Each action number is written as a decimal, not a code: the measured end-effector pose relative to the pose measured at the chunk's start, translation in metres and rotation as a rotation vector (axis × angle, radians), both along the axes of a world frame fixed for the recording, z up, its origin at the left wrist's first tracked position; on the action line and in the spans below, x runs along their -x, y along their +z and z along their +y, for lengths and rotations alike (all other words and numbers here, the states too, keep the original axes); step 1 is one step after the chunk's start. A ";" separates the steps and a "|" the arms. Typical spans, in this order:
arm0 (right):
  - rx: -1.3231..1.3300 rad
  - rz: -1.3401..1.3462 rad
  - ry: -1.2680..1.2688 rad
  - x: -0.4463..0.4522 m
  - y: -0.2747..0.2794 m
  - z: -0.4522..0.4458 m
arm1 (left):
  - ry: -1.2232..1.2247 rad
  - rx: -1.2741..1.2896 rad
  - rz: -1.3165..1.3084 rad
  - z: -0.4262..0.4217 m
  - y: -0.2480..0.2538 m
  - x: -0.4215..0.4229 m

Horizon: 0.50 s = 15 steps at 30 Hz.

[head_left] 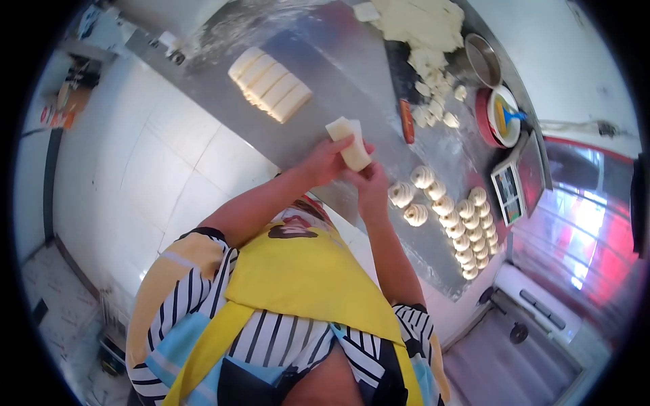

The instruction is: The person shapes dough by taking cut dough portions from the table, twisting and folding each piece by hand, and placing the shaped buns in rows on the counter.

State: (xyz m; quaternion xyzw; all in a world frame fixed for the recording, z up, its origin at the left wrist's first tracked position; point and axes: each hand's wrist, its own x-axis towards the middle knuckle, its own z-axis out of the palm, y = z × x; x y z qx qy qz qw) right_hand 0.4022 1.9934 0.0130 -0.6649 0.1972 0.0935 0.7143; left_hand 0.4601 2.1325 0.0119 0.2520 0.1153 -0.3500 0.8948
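Between my two hands, above the near edge of the metal table, is a pale folded piece of dough (353, 150). My left hand (330, 159) grips it from the left side, fingers closed around it. On its lower right end, my right hand (369, 179) pinches the dough with thumb and fingers. Left and beyond lies a block of cut dough strips (271, 84), side by side on the table. To the right of my hands sit coiled dough buns (443, 204), several of them in rows.
A cutter with a reddish-brown handle (406, 122) lies beside a heap of dough scraps (433, 40). Along the back edge stand a metal bowl (483, 59), a bowl holding a blue-handled brush (514, 116) and a scale (508, 193). Flour dusts the metal table (338, 64).
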 end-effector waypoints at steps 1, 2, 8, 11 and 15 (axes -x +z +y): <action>-0.021 0.031 0.078 0.011 0.010 -0.013 | -0.040 -0.090 -0.055 -0.004 0.003 0.000; -0.044 0.065 0.155 0.019 0.022 -0.026 | -0.142 -0.107 -0.159 -0.002 0.005 0.000; -0.177 0.020 0.263 0.012 0.083 -0.073 | -0.652 0.164 -0.408 0.003 0.028 0.006; -0.070 -0.015 0.491 0.005 0.098 -0.072 | -0.806 0.117 -0.430 0.002 0.036 0.010; 0.275 -0.066 0.618 0.009 0.102 -0.065 | -0.816 0.046 -0.417 0.007 0.049 0.020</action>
